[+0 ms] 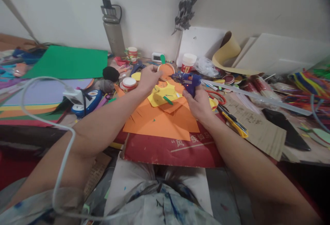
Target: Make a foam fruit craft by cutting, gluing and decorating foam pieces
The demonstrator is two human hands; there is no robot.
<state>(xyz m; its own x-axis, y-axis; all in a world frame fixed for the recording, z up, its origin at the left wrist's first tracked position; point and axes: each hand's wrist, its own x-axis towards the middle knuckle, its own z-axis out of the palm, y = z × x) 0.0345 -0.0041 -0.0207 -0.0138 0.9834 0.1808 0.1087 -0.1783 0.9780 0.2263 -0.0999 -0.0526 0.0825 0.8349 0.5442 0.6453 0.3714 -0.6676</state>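
Note:
My left hand [151,77] pinches the edge of a round orange paper piece [167,71] with a pale rim; a green leaf shape [162,59] stands at its top. In my right hand [199,103] is a blue hot glue gun [189,80], its nozzle pointing left, close to the orange piece. A long, clear glue stick [257,94] sticks out of the gun's back. Beneath both hands lie yellow paper [161,94] with cut points, a small green cutout [168,100] and orange sheets [154,122] on a red board [170,154].
Paper cups [189,62] and a white-lidded tub [128,83] stand behind. A yellow utility knife [234,123], cardboard [257,125] and a black phone-like slab [286,128] lie right. At left are a power strip [87,103], a white cable [65,149], a bottle [113,29] and green sheet [69,62].

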